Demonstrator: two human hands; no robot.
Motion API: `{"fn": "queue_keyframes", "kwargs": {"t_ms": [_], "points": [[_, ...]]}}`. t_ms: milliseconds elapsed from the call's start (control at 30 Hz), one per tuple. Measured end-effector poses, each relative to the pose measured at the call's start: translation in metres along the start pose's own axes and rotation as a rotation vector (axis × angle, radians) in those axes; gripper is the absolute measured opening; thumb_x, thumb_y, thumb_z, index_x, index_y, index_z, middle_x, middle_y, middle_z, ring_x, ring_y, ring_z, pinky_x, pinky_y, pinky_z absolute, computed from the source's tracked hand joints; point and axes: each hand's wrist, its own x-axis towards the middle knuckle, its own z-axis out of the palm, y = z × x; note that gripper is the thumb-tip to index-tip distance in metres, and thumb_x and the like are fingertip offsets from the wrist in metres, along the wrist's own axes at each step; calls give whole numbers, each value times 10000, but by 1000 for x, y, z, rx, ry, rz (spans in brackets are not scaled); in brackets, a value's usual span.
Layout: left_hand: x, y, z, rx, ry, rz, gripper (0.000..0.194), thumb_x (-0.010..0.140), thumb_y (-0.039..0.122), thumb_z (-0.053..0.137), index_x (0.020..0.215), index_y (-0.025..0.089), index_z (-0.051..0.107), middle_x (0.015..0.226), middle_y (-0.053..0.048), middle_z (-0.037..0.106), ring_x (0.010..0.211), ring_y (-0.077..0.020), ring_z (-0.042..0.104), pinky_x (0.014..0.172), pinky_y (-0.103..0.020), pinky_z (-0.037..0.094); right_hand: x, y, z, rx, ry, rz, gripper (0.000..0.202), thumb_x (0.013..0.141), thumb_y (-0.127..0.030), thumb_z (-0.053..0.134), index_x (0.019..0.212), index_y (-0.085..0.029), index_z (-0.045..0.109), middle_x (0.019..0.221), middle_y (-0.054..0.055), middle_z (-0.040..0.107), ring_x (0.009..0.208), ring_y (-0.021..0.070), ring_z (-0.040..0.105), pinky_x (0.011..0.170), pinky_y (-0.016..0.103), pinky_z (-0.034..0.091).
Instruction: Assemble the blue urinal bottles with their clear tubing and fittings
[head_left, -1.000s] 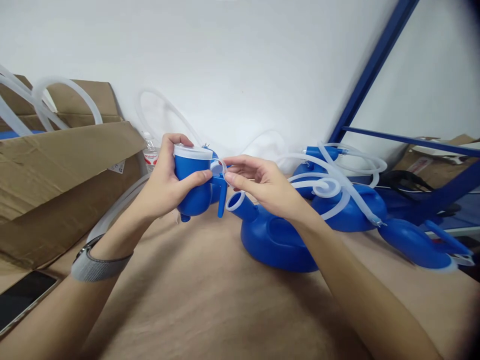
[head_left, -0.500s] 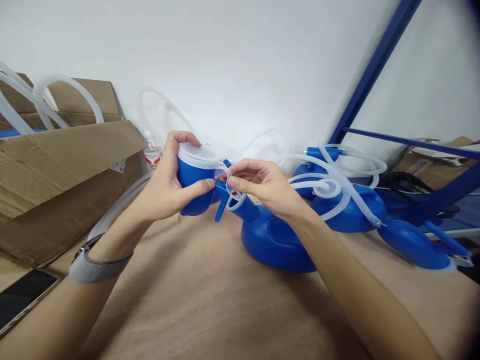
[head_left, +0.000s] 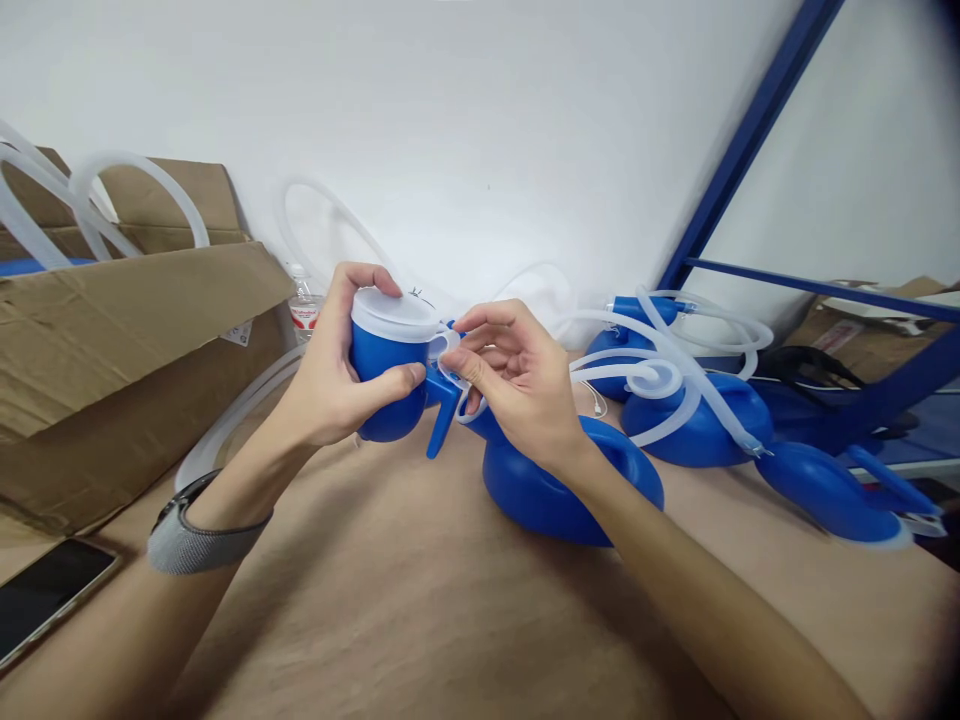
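Note:
My left hand (head_left: 330,370) is wrapped round a blue plastic cup (head_left: 386,365), its thumb on the side and fingers over the rim. A translucent white lid (head_left: 397,312) covers the cup's top. A blue handle (head_left: 444,415) sticks out at its right. My right hand (head_left: 517,385) pinches the lid's translucent looped strap (head_left: 448,350) beside the handle, partly hidden by the fingers. Just below and behind that hand, a blue plastic bottle (head_left: 547,500) lies on the table, its open neck facing left and partly covered.
Several more blue bottles (head_left: 697,425) with coiled clear tubes (head_left: 697,385) lie at the right, near a blue metal frame (head_left: 742,150). On the left stand a cardboard box (head_left: 142,330) of tubing, a small clear bottle (head_left: 304,300) and a phone (head_left: 52,595).
My right hand has shifted slightly left and turned, drawing the strap's loop up toward the cup and away from the bottle's neck. The cup's right side has dipped a little in my left hand.

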Motion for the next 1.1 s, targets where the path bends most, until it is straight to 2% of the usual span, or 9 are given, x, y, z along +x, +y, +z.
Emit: {"fn": "queue_keyframes", "kwargs": {"t_ms": [100,233,400,500,600,733,833,967,1100], "points": [[0,5,4,-27,6,3,508,719,250,770,1153,262,506,926,35,562,705,-122,535,597,-252,436,-2,1,3,-13,30,-20,270,920,-369,851,1024,-286,616,855,-71,644,583,77,623,482,200,549],[1,12,6,1,48,54,480,738,231,766,1137,269,500,873,56,538,663,-110,522,583,-248,442,0,-3,0,-97,67,-85,297,905,-429,863,900,-258,619,855,-47,633,606,84,602,494,217,546],[3,6,4,58,92,98,502,715,251,797,1128,273,513,881,53,548,670,-121,532,579,-269,444,2,-2,-2,-142,115,-144,170,921,-340,847,882,-236,718,887,-21,682,639,95,633,464,200,546],[2,3,5,85,134,59,474,722,275,797,1106,287,519,887,38,541,695,-153,531,598,-314,453,1,0,-1,-161,137,-215,94,918,-249,842,849,-226,783,898,-12,721,657,98,656,479,193,572],[0,4,7,100,167,-20,448,737,286,776,1102,305,517,887,22,530,718,-188,518,624,-365,455,1,3,-2,-124,111,-279,97,927,-169,823,864,-240,843,889,-13,769,676,103,687,512,195,601],[0,4,7,98,190,-39,447,716,311,783,1081,315,524,927,7,542,751,-210,522,658,-405,461,3,7,-9,-124,10,-329,88,951,-207,821,959,-265,887,980,5,825,758,116,733,579,210,618],[1,4,7,105,197,-39,438,718,318,776,1072,317,517,940,3,540,765,-216,521,680,-419,467,5,6,-15,-182,-52,-292,97,962,-302,819,1023,-284,894,1062,31,838,873,157,764,628,244,631],[1,6,6,109,187,-116,464,726,326,782,1085,312,488,951,-7,541,799,-232,543,728,-446,472,4,4,-18,-258,-72,-179,154,929,-370,842,1064,-315,890,1144,49,838,1025,218,773,671,291,649],[0,6,6,124,184,-119,465,729,322,781,1080,311,477,986,-16,537,836,-243,545,759,-464,478,4,8,-17,-194,-64,-157,170,928,-333,841,1092,-325,886,1163,38,841,982,212,778,609,283,639]]}}
